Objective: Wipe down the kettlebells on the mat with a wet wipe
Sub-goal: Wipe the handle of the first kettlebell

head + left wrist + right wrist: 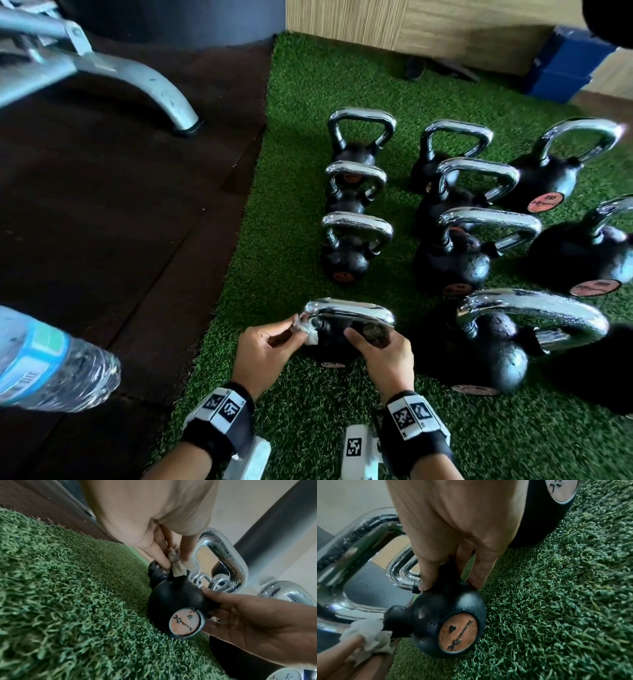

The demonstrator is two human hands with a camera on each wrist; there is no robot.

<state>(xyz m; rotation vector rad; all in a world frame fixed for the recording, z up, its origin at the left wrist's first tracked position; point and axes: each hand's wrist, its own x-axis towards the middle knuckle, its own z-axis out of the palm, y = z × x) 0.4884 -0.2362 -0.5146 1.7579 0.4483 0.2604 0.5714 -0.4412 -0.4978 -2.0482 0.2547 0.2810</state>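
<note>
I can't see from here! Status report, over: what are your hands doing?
Left hand pinches wet wipe at handle base. Right hand steadies small kettlebell. Bigger kettlebell close beside, not blocking.

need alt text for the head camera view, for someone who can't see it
Seen from above, a left hand presses a crumpled wet wipe against the nearest small black kettlebell while the right hand grips the other side of it on green artificial turf. More chrome-handled kettlebells stand in rows beyond, and a plastic water bottle sits at the left edge.
</note>
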